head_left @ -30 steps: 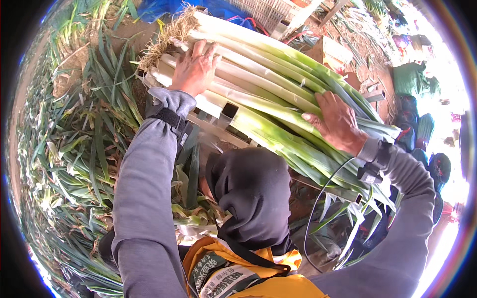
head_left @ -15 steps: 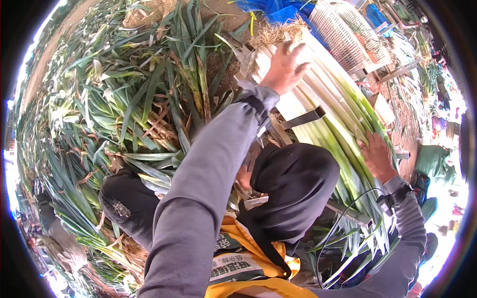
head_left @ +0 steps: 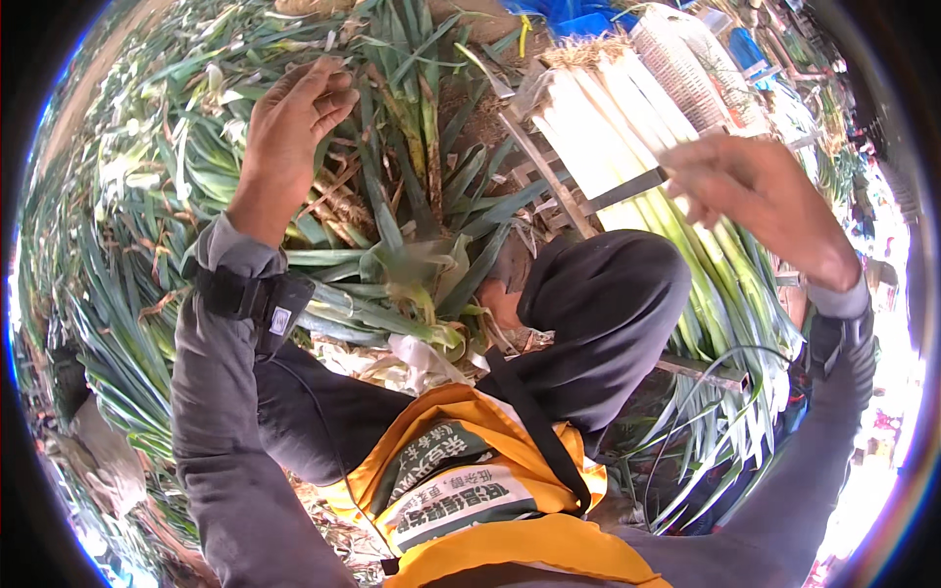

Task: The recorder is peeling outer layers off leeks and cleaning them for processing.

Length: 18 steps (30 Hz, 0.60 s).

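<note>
My left hand (head_left: 294, 137) is up over the heap of leeks, fingers partly bent and nothing visible in it. My right hand (head_left: 750, 196), slightly blurred, hovers over the stacked leeks (head_left: 627, 118) with its fingers loosely curled and apart. These leeks lie side by side, white stems and roots toward the top, green leaves hanging down at the lower right. A dark metal bar (head_left: 627, 191) of the stand ends close to my right fingertips; whether they touch it I cannot tell.
Untrimmed leeks (head_left: 196, 186) spread over the left side. Loose leaves (head_left: 431, 323) lie between my knees. A pale woven crate (head_left: 676, 69) stands beyond the stack, near blue plastic (head_left: 569, 15). Another stand bar (head_left: 706, 370) sticks out beside my right knee.
My left hand has left the white stems and swung left over the heap. My right hand has lifted off the green leaves and moved up. My view has shifted slightly.
</note>
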Each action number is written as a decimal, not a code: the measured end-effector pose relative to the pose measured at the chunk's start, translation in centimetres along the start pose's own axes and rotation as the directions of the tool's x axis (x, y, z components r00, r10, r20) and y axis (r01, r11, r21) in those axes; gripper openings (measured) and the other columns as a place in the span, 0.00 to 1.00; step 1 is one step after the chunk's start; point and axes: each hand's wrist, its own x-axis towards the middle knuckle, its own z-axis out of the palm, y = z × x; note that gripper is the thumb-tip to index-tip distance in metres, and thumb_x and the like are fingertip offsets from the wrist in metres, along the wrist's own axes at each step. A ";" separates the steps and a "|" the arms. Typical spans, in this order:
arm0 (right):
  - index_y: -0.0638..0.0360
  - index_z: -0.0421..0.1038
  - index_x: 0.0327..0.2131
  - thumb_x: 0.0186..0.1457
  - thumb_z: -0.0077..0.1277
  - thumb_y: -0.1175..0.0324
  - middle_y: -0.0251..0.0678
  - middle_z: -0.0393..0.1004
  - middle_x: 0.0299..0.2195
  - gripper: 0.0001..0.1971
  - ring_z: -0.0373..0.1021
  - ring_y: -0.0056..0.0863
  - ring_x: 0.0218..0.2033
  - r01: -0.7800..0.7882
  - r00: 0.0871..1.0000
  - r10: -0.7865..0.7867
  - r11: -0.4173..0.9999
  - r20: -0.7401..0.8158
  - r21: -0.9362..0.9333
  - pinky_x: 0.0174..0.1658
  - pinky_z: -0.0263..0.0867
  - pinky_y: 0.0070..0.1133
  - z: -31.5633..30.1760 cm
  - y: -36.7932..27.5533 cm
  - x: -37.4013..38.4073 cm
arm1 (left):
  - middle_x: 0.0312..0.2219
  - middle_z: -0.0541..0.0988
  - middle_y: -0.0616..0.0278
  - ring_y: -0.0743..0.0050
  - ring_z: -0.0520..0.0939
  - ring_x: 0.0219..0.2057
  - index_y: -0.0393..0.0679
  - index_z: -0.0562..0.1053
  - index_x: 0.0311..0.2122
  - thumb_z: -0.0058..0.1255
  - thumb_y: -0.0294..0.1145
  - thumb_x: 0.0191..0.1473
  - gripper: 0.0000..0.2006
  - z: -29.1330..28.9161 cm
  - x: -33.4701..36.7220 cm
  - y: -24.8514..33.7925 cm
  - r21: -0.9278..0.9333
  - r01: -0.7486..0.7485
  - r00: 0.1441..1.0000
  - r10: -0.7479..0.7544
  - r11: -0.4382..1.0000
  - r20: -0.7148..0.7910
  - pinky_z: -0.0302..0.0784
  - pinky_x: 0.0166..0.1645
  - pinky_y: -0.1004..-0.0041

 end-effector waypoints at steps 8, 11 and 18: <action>0.67 0.74 0.36 0.58 0.54 0.50 0.38 0.75 0.30 0.23 0.75 0.25 0.30 0.254 0.949 -0.304 0.896 0.086 0.365 0.35 0.73 0.21 11.6 -2.9 20.6 | 0.36 0.78 0.59 0.69 0.79 0.38 0.36 0.73 0.43 0.51 0.39 0.61 0.15 -9.1 -4.1 -0.4 -0.344 0.146 0.966 -0.209 0.928 -0.154 0.73 0.54 0.67; 0.66 0.71 0.36 0.59 0.53 0.50 0.35 0.74 0.30 0.22 0.72 0.22 0.30 0.162 0.975 -0.211 0.894 0.075 0.417 0.36 0.72 0.20 17.4 2.5 29.6 | 0.38 0.77 0.59 0.72 0.78 0.38 0.36 0.73 0.44 0.52 0.37 0.60 0.14 -9.9 -6.6 2.0 -0.320 0.084 0.976 -0.144 0.944 -0.166 0.73 0.52 0.69; 0.63 0.71 0.27 0.59 0.52 0.61 0.34 0.69 0.21 0.15 0.65 0.24 0.20 -0.175 0.968 0.218 0.939 -0.121 0.297 0.26 0.64 0.26 34.7 19.8 36.3 | 0.45 0.74 0.58 0.74 0.75 0.41 0.35 0.70 0.52 0.48 0.40 0.62 0.20 -10.4 -11.3 4.6 -0.246 -0.012 0.967 -0.051 0.969 -0.248 0.69 0.55 0.70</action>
